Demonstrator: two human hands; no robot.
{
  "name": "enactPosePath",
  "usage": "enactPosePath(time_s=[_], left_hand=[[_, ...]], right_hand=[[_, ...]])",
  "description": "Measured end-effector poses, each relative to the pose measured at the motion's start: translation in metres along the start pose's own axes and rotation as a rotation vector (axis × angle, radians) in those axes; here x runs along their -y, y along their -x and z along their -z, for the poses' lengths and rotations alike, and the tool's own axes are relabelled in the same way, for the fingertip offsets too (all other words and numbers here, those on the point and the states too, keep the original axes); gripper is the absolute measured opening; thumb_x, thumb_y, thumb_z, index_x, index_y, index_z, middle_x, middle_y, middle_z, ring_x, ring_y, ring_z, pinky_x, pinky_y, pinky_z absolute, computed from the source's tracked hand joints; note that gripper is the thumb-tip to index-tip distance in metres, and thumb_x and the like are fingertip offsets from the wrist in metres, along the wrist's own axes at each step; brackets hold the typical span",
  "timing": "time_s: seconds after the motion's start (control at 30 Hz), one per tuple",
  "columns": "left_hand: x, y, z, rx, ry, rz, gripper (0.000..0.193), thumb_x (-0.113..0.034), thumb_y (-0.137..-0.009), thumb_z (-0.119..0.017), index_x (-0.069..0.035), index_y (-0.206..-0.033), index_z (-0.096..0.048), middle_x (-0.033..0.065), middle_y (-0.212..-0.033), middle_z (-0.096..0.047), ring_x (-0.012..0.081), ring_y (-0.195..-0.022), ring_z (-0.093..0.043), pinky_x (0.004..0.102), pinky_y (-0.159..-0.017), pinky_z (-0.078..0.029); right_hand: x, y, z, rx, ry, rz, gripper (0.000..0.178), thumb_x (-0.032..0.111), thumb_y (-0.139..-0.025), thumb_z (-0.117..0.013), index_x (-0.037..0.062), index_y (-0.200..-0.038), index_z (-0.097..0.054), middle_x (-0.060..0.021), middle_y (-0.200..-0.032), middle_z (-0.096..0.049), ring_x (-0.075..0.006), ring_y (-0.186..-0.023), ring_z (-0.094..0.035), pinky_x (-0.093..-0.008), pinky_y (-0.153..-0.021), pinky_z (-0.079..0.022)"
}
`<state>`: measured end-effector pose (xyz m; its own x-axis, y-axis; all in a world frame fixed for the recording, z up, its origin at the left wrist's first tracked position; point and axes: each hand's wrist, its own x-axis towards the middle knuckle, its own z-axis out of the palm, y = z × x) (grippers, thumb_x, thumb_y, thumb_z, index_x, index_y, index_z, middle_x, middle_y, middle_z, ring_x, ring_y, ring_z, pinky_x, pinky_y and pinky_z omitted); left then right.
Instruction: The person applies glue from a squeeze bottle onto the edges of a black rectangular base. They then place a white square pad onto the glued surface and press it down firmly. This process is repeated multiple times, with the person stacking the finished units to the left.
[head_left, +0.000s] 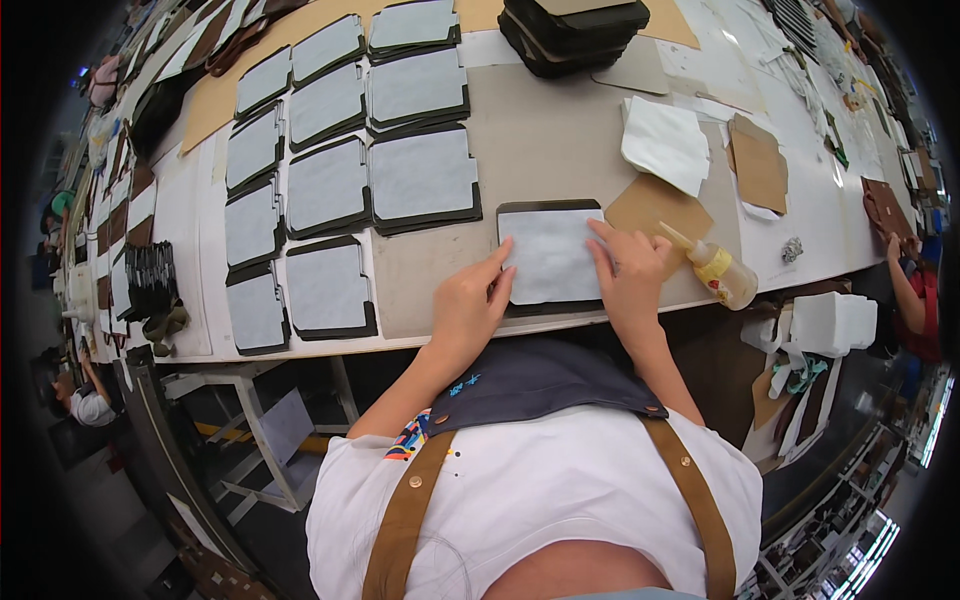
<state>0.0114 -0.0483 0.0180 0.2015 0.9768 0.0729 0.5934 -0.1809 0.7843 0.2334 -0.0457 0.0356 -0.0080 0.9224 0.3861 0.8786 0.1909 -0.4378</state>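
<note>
Yellow glue bottle (722, 272) lies on table's right.

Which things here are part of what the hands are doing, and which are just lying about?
In hand: left hand and right hand pressing the grey sheet onto a dark panel.

Lying about: glue bottle, white cloth, tan card pieces, rows of finished panels.

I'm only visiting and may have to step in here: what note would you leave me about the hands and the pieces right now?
Left hand: flat, fingertips on the left edge of the pale grey sheet on a dark rectangular panel.
Right hand: pressing the sheet's right side.
Yellow-capped glue bottle lies just right of the hand.
Done: rows of dark panels already faced with grey sheets lie to the left.
Left: a stack of bare dark panels at the far edge.
</note>
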Motion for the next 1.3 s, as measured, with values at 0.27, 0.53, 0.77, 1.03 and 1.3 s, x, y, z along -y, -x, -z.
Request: enactPosePath(time_s=[0.27,0.53,0.77,1.03,1.3], left_hand=[[-0.002,0.0,0.001,0.0,-0.037,-0.017,0.039,-0.009,-0.091,-0.069,-0.007,-0.13,-0.067,0.0134,-0.072,-0.065,0.0178,-0.055,-0.054,0.0303,-0.056,-0.046],[-0.002,0.0,0.003,0.006,-0.047,-0.013,0.039,-0.01,-0.091,-0.068,-0.01,-0.13,-0.067,0.0122,-0.071,-0.064,0.0172,-0.055,-0.054,0.03,-0.056,-0.045],[-0.001,-0.013,0.032,0.11,0.075,0.141,0.026,-0.017,-0.096,-0.065,-0.012,-0.121,-0.073,0.0072,-0.07,-0.06,0.0137,-0.056,-0.044,0.0284,-0.055,-0.039],[-0.004,-0.019,0.018,-0.093,-0.213,-0.174,0.02,-0.022,-0.086,-0.076,-0.009,-0.1,-0.07,0.0067,-0.092,-0.057,0.0254,-0.09,-0.054,0.0366,-0.076,-0.044],[-0.009,-0.013,0.019,-0.012,-0.309,-0.144,0.037,-0.023,-0.076,-0.083,-0.014,-0.108,-0.066,0.0069,-0.109,-0.055,0.0289,-0.106,-0.049,0.044,-0.09,-0.039]], right_hand=[[-0.003,0.0,-0.002,0.0,0.026,0.02,0.021,0.01,-0.086,-0.072,0.0101,-0.107,-0.072,-0.0025,-0.073,-0.063,-0.021,-0.069,-0.054,-0.0377,-0.077,-0.033],[-0.005,-0.002,-0.002,0.023,0.014,0.034,0.021,0.011,-0.085,-0.074,0.0113,-0.105,-0.071,-0.0023,-0.073,-0.061,-0.0209,-0.071,-0.054,-0.0376,-0.076,-0.033],[-0.014,-0.004,0.001,0.107,-0.041,-0.035,0.023,0.015,-0.084,-0.076,0.0171,-0.107,-0.071,-0.0003,-0.072,-0.049,-0.0192,-0.072,-0.049,-0.0353,-0.077,-0.032],[-0.011,-0.004,0.002,0.129,-0.034,-0.034,0.025,0.016,-0.087,-0.074,0.0158,-0.111,-0.07,-0.0028,-0.078,-0.049,-0.0209,-0.077,-0.05,-0.0361,-0.079,-0.032],[-0.011,-0.006,0.007,0.169,-0.045,-0.038,0.027,0.016,-0.086,-0.075,0.0151,-0.112,-0.07,-0.0036,-0.081,-0.051,-0.0217,-0.081,-0.051,-0.037,-0.082,-0.033]])
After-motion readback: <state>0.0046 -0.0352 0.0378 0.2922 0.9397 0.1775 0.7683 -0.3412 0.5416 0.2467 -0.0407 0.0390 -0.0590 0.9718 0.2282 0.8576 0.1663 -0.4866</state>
